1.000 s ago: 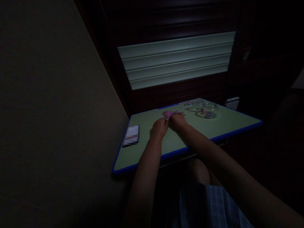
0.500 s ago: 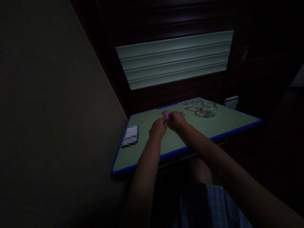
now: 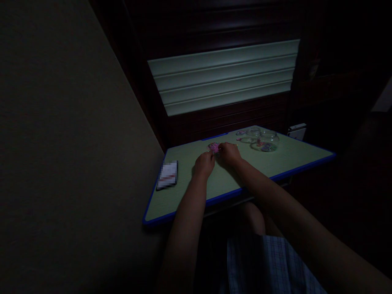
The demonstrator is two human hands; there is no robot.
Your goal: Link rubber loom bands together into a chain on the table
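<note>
The left hand [image 3: 204, 164] and right hand [image 3: 229, 154] curled their fingertips against the small heap of pink plastic-looking bits [image 3: 213, 147], seemingly light and best pinched singly; dimness hid any grip.

I see all this through a single camera worn on my head, tilted forward and down along my forearms. It looks from well back at the green worktop [image 3: 294, 157], so my left hand [image 3: 203, 164] and right hand [image 3: 229, 154] show small near mid-frame. The wall [image 3: 61, 143] fills the left, the slatted blind [image 3: 223, 77] faces me, and my checked shorts [image 3: 266, 265] lie along the bottom edge.
</note>
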